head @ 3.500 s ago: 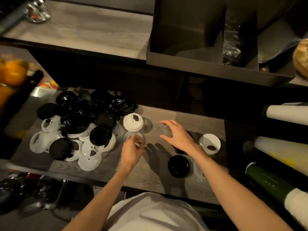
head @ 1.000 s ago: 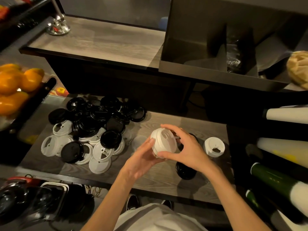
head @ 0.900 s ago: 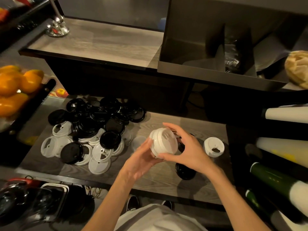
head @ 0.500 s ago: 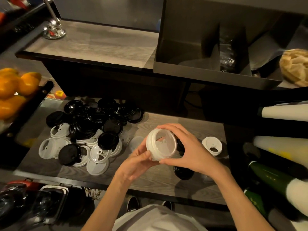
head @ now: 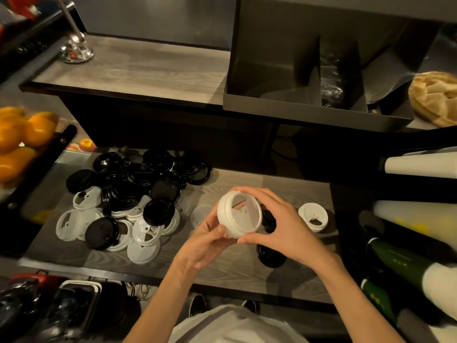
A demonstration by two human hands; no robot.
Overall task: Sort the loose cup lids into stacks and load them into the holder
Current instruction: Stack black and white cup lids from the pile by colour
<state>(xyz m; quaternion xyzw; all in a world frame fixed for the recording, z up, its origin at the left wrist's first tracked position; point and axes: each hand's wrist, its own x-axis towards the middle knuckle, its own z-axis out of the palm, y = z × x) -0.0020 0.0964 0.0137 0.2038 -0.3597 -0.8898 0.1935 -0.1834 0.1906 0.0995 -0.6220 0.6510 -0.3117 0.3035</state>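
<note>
Because I wanted the rims squared before loading, I held the white lid stack point(head: 239, 217) above the shelf point(head: 230, 266) (open side up), left hand point(head: 205, 241) pinching its lower edge, right hand point(head: 279, 226) curled round its far side, beside the loose pile point(head: 133, 194).

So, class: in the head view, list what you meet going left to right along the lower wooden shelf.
Mixed pile of black and white lids → white lid stack held in both hands → small white lid stack standing on the lower shelf.
</note>
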